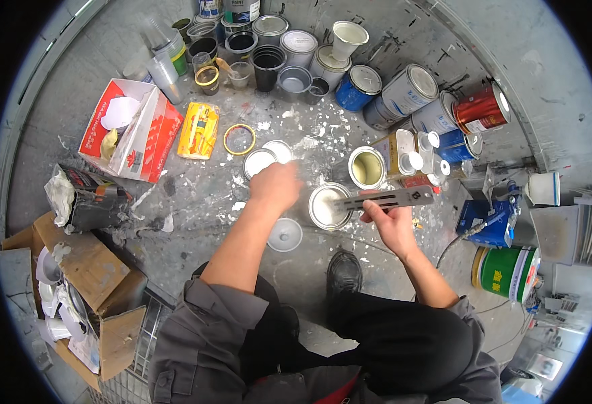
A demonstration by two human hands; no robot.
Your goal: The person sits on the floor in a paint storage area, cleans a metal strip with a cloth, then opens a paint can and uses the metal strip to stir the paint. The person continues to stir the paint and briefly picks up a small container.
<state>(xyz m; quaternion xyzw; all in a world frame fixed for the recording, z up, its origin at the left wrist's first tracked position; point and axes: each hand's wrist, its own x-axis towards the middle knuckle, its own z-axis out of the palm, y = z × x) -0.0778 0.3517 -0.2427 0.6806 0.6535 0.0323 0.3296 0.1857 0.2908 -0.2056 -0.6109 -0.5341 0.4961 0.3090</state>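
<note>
My right hand [390,227] is closed around a flat, slotted metal mixing stick [410,196]. The stick's far end lies over an open can of white paint [330,207], and I cannot tell how deep it dips. My left hand [276,186] is smeared by motion, its fingers not readable, just left of that can. Beyond it are a round container of white [259,162] and a pale round lid [280,150] or second container. A grey-white lid [284,235] lies nearer to me. Behind the white paint stands an open can with a yellowish inside [367,168].
Paint cans and cups, among them a blue can [358,88] and a red can [481,110], line the back. At left are a red-white box [131,131], a yellow packet [198,130], a tape roll [239,139] and a cardboard box [84,262] of waste. A green bucket [505,275] stands right.
</note>
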